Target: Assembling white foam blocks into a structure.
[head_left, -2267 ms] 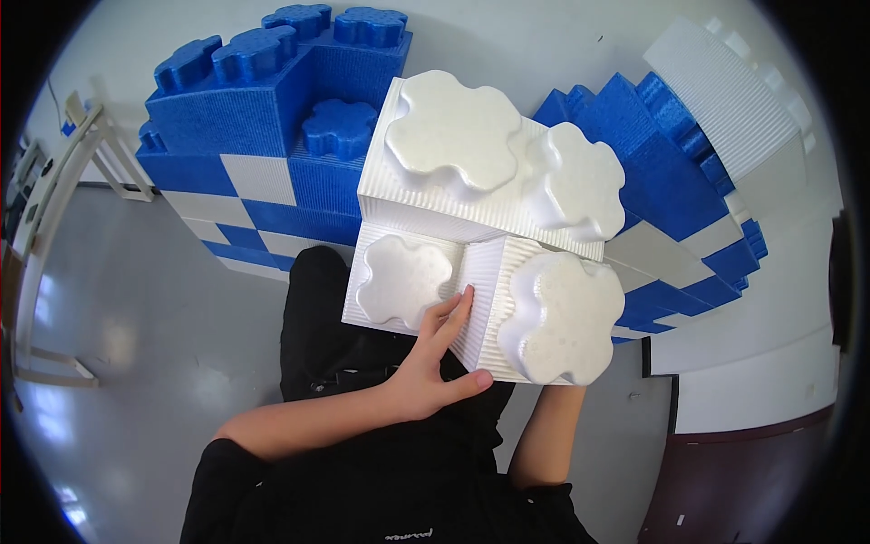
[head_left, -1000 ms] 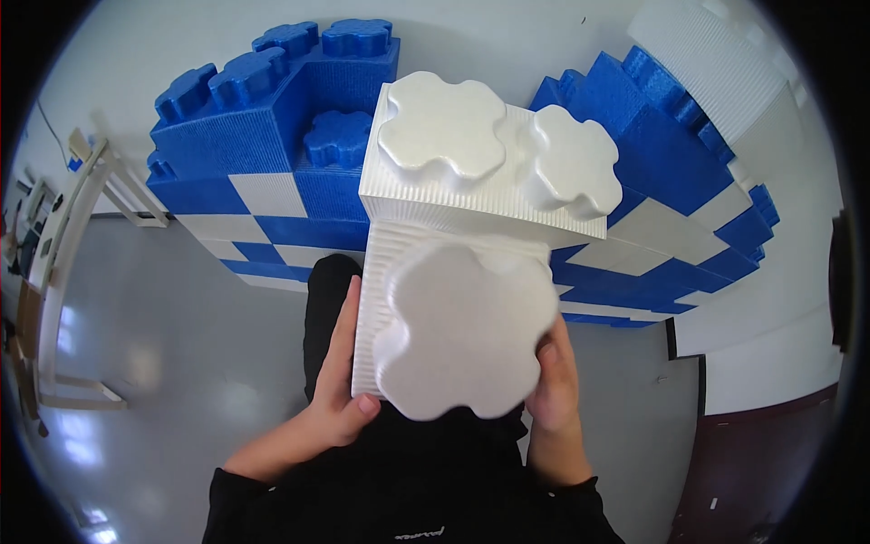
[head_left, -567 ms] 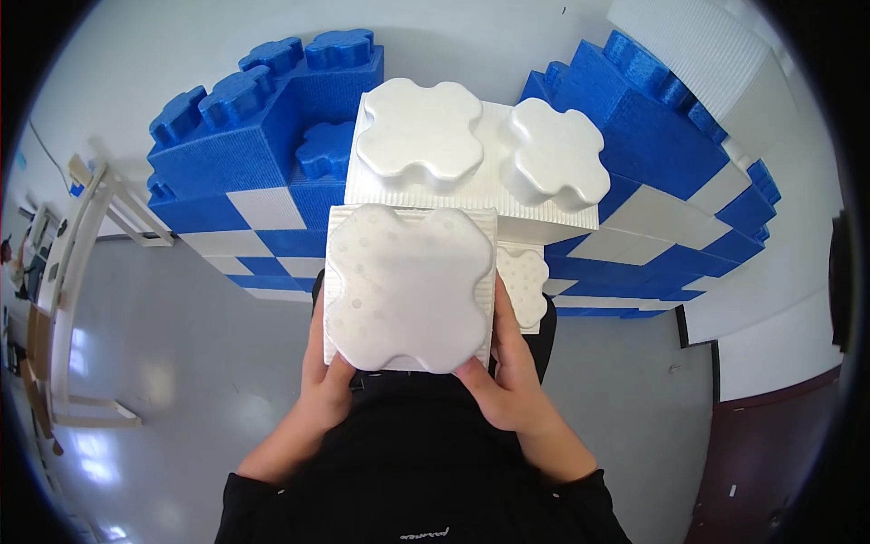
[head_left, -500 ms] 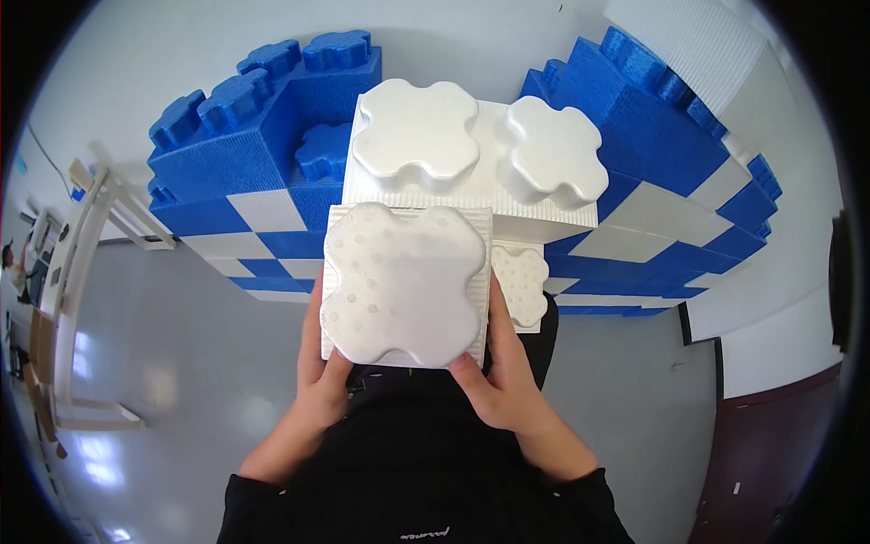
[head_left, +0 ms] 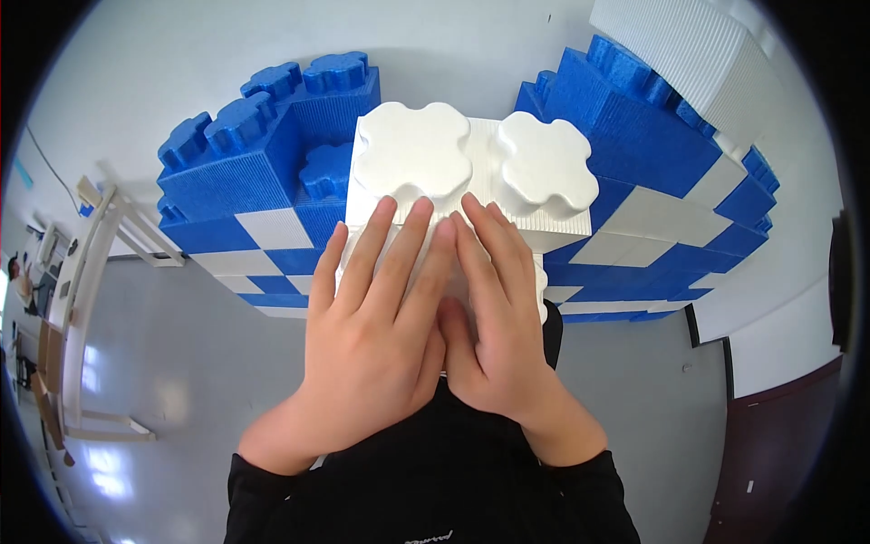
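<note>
My left hand (head_left: 370,335) lies flat, palm down and fingers spread, over a small white foam building block (head_left: 460,288), most of which it hides. Beside it, my right hand (head_left: 506,331) rests on the same block with its fingers stretched out, its index fingertip close to the left one. Just beyond my fingertips sits a larger white block (head_left: 482,163) with two clover-shaped studs on top. At the right of my right hand, a sliver of another white studded block (head_left: 543,288) shows lower down.
Blue and white blocks form a stepped wall on the left (head_left: 222,186) and right (head_left: 621,113). A ribbed white block (head_left: 680,45) tops the right side. A white frame (head_left: 113,435) stands on the grey floor at left; a dark red door (head_left: 779,444) is at lower right.
Both hands have let go of the small white block's sides and moved up onto its top, fingers now stretched out flat. The view has shifted slightly.
</note>
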The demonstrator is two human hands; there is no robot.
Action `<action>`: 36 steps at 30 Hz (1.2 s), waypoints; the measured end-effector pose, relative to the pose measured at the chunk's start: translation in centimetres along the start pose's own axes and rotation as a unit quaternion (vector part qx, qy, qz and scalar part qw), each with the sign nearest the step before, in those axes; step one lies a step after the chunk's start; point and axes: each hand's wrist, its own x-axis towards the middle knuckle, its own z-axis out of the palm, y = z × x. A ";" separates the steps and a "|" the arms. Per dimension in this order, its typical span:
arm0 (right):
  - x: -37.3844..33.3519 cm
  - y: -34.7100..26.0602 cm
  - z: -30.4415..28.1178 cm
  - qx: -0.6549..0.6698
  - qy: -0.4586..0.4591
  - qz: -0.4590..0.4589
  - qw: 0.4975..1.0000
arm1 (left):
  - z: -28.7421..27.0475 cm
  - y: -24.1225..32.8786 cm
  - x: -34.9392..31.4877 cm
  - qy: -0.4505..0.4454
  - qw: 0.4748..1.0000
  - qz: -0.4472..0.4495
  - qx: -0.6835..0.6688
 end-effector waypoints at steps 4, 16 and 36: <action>-0.7 0.6 1.1 0.106 -0.013 0.055 0.993 | 0.6 -0.3 0.0 -0.030 0.999 -0.035 0.020; -1.3 1.1 3.1 0.092 0.021 0.050 0.994 | 2.3 -1.4 -0.7 -0.005 1.000 -0.028 0.004; -2.0 1.8 4.2 0.099 0.041 0.053 0.993 | 3.5 -1.4 -1.3 0.013 0.999 -0.034 0.024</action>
